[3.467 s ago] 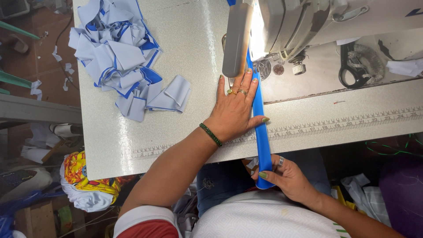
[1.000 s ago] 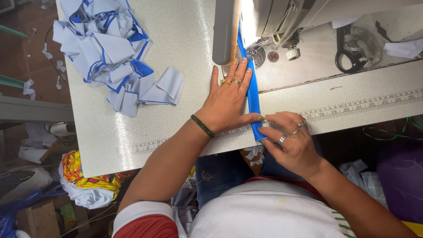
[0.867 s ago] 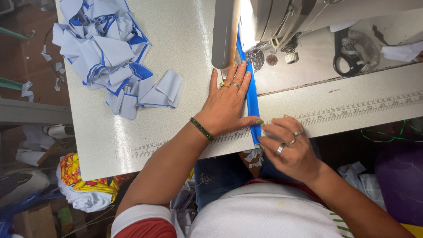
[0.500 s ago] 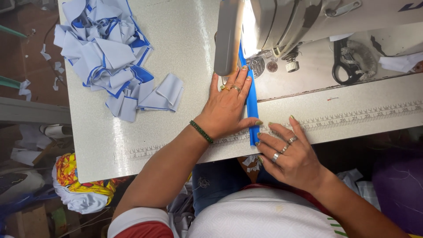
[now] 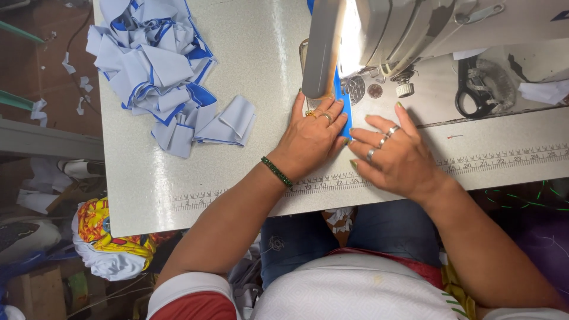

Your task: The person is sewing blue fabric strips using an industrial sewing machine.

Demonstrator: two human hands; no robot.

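Scene: A person seated at a sewing machine [image 5: 379, 35] works a blue strip [image 5: 342, 109] on a pale speckled table [image 5: 178, 178], seen from above.

Left hand: The left hand [image 5: 311, 139] lies flat, fingers together and stretched toward the needle, pressing the table just left of the strip; it grips nothing. Rings and a green bead bracelet [image 5: 277, 172] show.

Right hand: The right hand [image 5: 394, 157] is spread open, palm down on the table, its fingertips touching the strip's near end.

The strip: Only a short length shows, running from under the machine head to the gap between the two hands.

What changed: A few seconds ago the strip hung well over the near table edge with the right hand holding it below; now that hand is up on the table and nearly all the strip has gone under the machine. By the look of it, this seam is almost run out.

Left of the work: A heap of pale blue pieces [image 5: 160, 65] with darker blue edging lies far left on the table.

Right of the work: Black scissors [image 5: 474, 89] rest on the machine bed; a printed ruler [image 5: 510, 157] runs along the near edge.

Below: A bright bundle of cloth [image 5: 109, 237] sits on the floor.
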